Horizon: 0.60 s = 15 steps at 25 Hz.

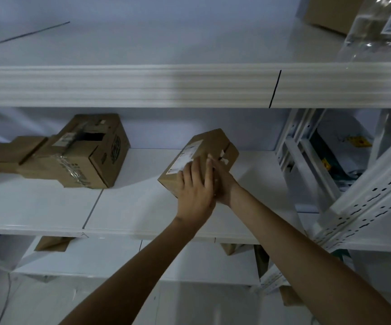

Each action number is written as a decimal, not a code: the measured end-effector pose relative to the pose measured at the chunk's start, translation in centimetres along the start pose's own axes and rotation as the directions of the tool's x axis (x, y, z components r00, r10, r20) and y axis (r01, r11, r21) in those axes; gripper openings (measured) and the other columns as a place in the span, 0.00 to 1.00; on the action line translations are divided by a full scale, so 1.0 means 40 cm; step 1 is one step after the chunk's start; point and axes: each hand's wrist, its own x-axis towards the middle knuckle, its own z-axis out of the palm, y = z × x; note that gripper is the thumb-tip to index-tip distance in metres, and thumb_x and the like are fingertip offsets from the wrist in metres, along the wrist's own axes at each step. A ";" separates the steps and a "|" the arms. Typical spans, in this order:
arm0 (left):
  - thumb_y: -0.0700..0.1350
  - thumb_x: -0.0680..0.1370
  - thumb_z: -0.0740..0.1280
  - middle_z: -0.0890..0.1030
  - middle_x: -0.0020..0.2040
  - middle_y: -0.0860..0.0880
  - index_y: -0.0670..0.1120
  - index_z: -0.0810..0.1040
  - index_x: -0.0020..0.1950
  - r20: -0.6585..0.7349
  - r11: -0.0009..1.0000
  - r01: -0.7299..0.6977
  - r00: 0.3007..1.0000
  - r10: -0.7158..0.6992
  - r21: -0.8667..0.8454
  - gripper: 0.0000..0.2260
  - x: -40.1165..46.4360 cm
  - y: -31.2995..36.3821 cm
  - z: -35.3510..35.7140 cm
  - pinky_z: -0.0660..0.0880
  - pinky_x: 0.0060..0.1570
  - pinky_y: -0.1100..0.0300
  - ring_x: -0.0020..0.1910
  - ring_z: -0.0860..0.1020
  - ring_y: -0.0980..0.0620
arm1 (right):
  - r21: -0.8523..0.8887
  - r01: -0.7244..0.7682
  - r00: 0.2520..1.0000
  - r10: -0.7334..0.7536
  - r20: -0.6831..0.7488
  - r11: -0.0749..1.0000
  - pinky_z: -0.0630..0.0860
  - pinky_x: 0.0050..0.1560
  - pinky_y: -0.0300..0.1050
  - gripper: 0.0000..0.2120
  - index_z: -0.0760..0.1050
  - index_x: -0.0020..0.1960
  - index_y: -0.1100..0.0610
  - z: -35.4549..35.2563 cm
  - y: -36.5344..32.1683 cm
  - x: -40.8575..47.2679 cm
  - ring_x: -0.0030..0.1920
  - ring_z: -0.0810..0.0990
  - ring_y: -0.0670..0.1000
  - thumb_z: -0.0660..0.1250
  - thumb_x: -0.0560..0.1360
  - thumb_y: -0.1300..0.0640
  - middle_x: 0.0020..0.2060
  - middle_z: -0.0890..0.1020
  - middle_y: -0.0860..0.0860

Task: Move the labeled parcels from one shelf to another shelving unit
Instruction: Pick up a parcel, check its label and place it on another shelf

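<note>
1. Both hands make the grip on one labeled parcel point(199, 158): my left hand point(195, 186) lies spread over its near face with the fingers reaching the white label, and my right hand point(220, 181) is tucked in just beside it against the same near end. The parcel is grasped, not let go.
2. That parcel sits tilted, its far corner raised, over the white middle shelf point(131, 207). I cannot tell whether its underside touches the shelf or hangs just clear of it.
3. I judge the step in hand to be setting this parcel down on the shelf, or lifting it off; the tilt fits either.
4. Well off to the left of the grip stands a larger cardboard box point(89, 153), with smaller boxes point(4, 156) beyond it. Open shelf lies between them and my hands.
5. The next move calls for levelling the parcel flat and keeping it clear of the perforated upright point(363, 202) to the right of the grip.
6. Both forearms reach up and forward, nearly straight, wrists converging at the parcel.
</note>
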 end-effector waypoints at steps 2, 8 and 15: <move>0.49 0.64 0.80 0.78 0.65 0.34 0.38 0.70 0.73 0.006 0.992 -0.075 0.997 0.076 -0.102 0.41 -0.035 0.031 -0.011 0.74 0.63 0.37 0.64 0.77 0.33 | 0.024 0.074 0.993 -0.076 0.093 0.997 0.71 0.71 0.60 0.46 0.70 0.75 0.54 -0.025 0.012 0.003 0.68 0.78 0.60 0.77 0.65 0.34 0.68 0.80 0.56; 0.46 0.70 0.73 0.81 0.61 0.40 0.42 0.71 0.65 -0.069 0.926 -0.166 0.986 0.152 -0.338 0.25 -0.062 0.026 -0.012 0.78 0.60 0.42 0.61 0.77 0.41 | 0.048 0.035 0.971 -0.046 0.236 0.998 0.71 0.71 0.58 0.30 0.66 0.77 0.53 -0.079 0.030 -0.013 0.71 0.76 0.58 0.61 0.80 0.40 0.71 0.77 0.56; 0.52 0.75 0.69 0.73 0.65 0.40 0.39 0.72 0.65 0.295 0.568 0.513 0.851 -0.435 -0.644 0.25 0.044 -0.132 -0.022 0.75 0.63 0.43 0.63 0.75 0.42 | -0.060 0.030 0.996 -0.025 0.087 0.998 0.81 0.49 0.51 0.23 0.73 0.65 0.53 -0.096 -0.008 -0.065 0.50 0.87 0.55 0.66 0.74 0.42 0.50 0.87 0.55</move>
